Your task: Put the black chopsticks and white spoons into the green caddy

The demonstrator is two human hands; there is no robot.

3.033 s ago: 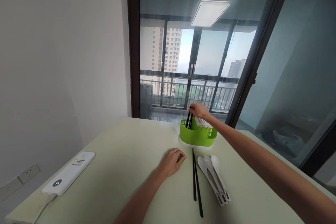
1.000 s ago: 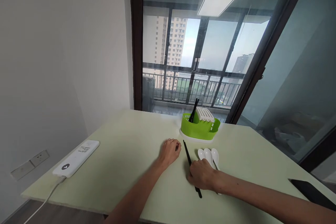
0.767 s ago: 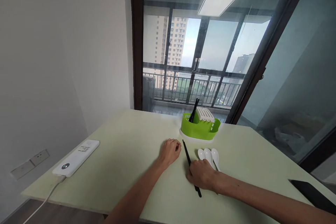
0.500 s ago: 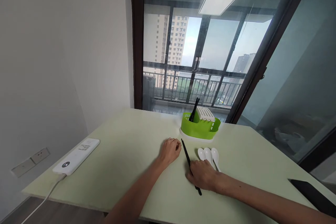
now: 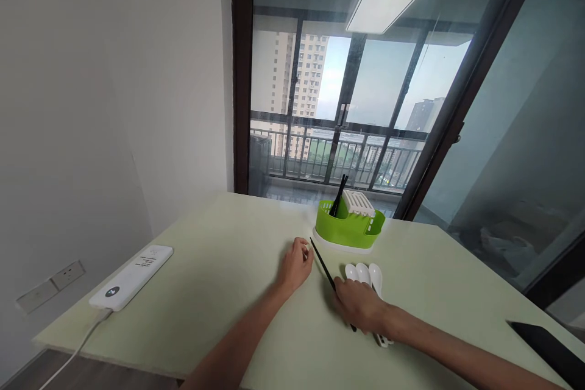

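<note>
My right hand (image 5: 361, 304) is closed around black chopsticks (image 5: 323, 264), which slant from its grip toward the green holder. Close to their far tip is my left hand (image 5: 296, 265), its fingers loosely curled and apart, with nothing seen in them. Three white spoons (image 5: 363, 273) lie side by side just beyond my right hand, which covers part of their handles. Behind both hands stands a green utensil holder (image 5: 345, 230) on a white base, with other black chopsticks (image 5: 339, 196) upright in its left compartment and a white slotted piece (image 5: 359, 202) on top.
A white power bank (image 5: 132, 277) with a cable lies at the table's left. A dark flat object (image 5: 543, 344) sits at the right edge. The pale table (image 5: 205, 292) meets a wall on the left and a glass door at the back.
My right hand has raised the chopsticks slightly and shifted a little to the right. My left hand's fingers have loosened from a tighter curl. The view has tilted slightly.
</note>
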